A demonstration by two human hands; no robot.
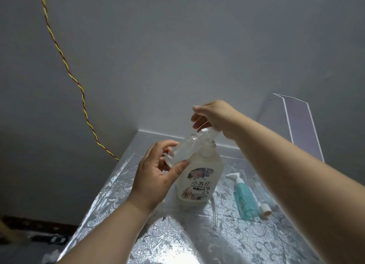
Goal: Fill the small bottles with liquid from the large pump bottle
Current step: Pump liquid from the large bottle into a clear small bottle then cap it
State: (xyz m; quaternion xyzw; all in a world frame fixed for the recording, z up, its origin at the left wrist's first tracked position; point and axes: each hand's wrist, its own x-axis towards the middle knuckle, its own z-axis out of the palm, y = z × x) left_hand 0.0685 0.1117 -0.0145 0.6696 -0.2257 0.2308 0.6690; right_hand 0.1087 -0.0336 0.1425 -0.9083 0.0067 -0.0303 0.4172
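Note:
A large translucent pump bottle (pixel 200 176) with a flowered label stands on the silver patterned table (pixel 246 242). My right hand (pixel 214 116) sits on top of its pump head, fingers curled over it. My left hand (pixel 156 174) grips a small clear bottle (pixel 182 150) by its base. The small bottle is tilted, its open neck held up against the pump's nozzle. Whether liquid is flowing cannot be seen.
A small teal pump bottle (pixel 245 198) lies on the table to the right, beside a clear bottle with a white cap (pixel 264 209). A loose white pump with its tube (pixel 214 208) lies near the big bottle. A clear acrylic panel (pixel 300 123) stands at the back right. A twisted red-yellow wire (pixel 65 62) hangs down the wall.

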